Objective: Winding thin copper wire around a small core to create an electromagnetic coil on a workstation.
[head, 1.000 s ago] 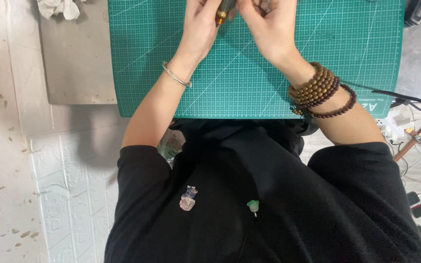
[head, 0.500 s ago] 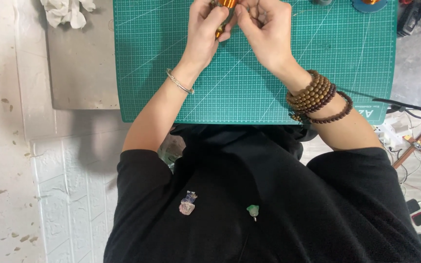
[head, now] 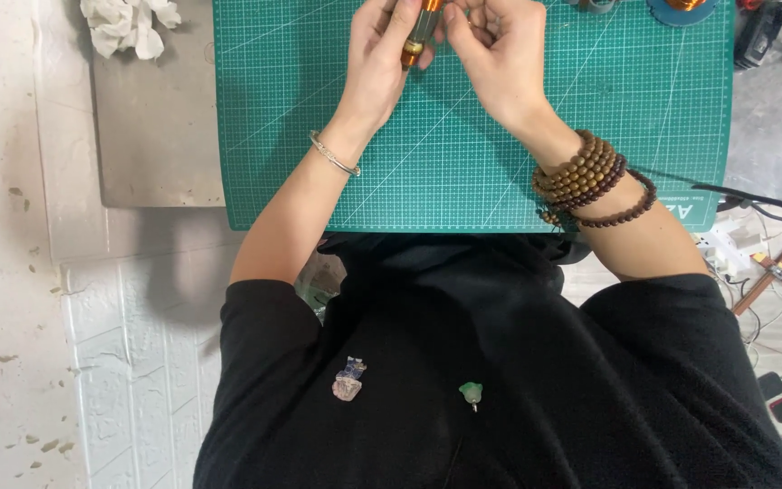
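Hands meet at the far edge of the green cutting mat (head: 463,154), both raised just over its gridded surface. Left hand (head: 377,59) is curled around an orange, amber-coloured tool handle (head: 420,34), fingers and thumb pinching its barrel so it stands tilted, lower end pointing back toward the body; its top runs out of view. Right hand (head: 498,50) sits just beside it, fingers bent inward and bunched near the handle's upper part, apparently working something small there, though what they pinch cannot be made out. Working over the mat looks sensible: anything dropped lands on the mat. A thin silver bangle (head: 334,154) rings the left wrist; stacked brown bead bracelets (head: 590,177) wrap the right. Crumpled white tissue (head: 128,23) lies far left on a grey tray (head: 156,136), well apart.
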